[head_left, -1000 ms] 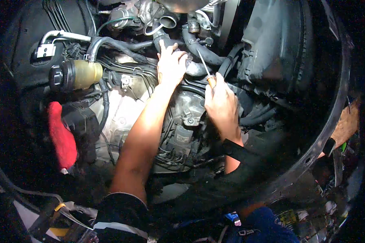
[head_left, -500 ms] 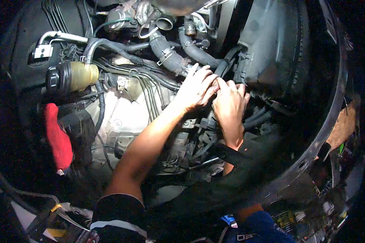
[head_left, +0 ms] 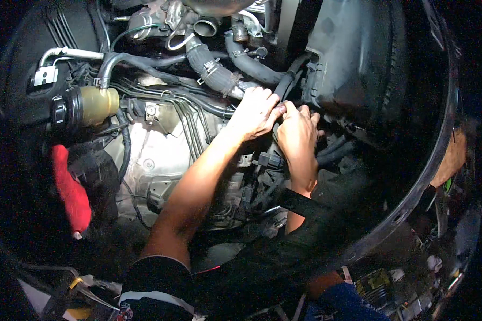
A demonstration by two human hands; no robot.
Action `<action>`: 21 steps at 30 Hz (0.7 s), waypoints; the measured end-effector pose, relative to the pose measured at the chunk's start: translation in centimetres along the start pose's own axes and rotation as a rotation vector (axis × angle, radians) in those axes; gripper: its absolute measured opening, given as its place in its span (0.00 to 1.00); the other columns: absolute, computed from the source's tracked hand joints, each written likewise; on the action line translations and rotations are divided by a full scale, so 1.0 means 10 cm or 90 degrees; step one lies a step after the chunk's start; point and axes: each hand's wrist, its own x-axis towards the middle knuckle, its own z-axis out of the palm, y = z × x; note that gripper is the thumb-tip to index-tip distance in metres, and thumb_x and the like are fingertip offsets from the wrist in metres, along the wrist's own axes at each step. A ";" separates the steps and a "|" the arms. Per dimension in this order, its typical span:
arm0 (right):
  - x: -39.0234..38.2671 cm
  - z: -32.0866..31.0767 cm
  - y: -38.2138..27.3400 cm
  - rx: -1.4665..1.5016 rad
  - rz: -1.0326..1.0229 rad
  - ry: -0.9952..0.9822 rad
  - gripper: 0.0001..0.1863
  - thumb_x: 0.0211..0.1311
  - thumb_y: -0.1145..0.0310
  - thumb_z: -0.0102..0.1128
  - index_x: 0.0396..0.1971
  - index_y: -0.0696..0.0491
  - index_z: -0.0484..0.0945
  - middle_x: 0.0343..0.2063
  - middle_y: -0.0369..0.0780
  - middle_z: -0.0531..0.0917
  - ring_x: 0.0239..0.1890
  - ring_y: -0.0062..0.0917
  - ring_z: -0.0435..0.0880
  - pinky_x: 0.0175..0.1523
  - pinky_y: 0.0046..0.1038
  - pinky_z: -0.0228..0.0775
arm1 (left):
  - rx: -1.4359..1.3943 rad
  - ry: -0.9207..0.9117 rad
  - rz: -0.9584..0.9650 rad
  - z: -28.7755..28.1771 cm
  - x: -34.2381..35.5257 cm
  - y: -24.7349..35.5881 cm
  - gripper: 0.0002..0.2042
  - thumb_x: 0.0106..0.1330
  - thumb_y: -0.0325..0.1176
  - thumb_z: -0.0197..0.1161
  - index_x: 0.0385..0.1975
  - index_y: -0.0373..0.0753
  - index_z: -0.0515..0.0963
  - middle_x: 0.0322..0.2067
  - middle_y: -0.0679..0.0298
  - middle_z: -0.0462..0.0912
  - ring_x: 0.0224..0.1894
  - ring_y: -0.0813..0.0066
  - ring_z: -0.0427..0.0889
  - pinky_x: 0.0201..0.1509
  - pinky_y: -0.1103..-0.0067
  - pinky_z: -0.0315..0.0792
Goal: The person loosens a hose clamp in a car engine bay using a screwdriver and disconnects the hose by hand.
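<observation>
My left hand (head_left: 257,112) is curled at the lower end of a grey corrugated hose (head_left: 206,61) with clamps, fingers bent close together. Just right of it my right hand (head_left: 297,131) is closed, thumb and index finger meeting my left thumb beside black hoses (head_left: 292,75). What either hand holds is hidden between the fingers. My left forearm crosses pale metal and thin pipes (head_left: 190,131); my right forearm is partly covered by dark parts.
A large black plastic housing (head_left: 348,53) fills the upper right. A yellowish reservoir (head_left: 96,107) with a black cap and a red cloth (head_left: 69,190) are at the left. The curved dark body edge (head_left: 418,187) runs down the right, with clutter (head_left: 399,278) below.
Both hands have moved together; the left went right and down along the hose, uncovering its clamps. The orange-handled screwdriver seen earlier in my right hand is now out of sight.
</observation>
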 end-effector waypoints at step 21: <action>0.14 0.21 -0.02 0.122 0.057 -0.002 0.16 0.71 0.61 0.49 0.54 0.37 0.80 0.54 0.51 0.74 0.62 0.57 0.63 0.59 0.74 0.51 | 0.208 -0.020 0.000 0.14 0.00 -0.21 0.12 0.70 0.39 0.56 0.27 0.41 0.80 0.23 0.60 0.79 0.31 0.61 0.77 0.39 0.65 0.66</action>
